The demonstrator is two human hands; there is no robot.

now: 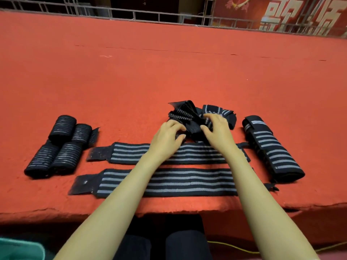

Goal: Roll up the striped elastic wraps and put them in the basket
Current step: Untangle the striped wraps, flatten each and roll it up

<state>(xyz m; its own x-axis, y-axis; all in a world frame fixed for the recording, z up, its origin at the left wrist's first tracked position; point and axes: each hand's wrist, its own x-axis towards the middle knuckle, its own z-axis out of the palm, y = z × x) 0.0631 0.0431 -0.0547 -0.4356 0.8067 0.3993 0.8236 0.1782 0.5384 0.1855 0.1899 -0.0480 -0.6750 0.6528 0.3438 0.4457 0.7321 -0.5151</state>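
head cam, looks fwd and down, close over red table (pixel 169 72), forearms in view

the surface (pixel 169 72) is covered in matt red felt-like cloth, slightly rough and napped. the striped wraps (pixel 169 179) are ribbed woven elastic cloth, matt black with grey bands, ending in fuzzy fastener tabs (pixel 97 153).

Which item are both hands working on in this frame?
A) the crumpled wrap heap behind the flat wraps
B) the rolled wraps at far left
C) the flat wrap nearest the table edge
A: the left hand and right hand both grip the crumpled wrap heap, while the rolled wraps lie apart at far left.
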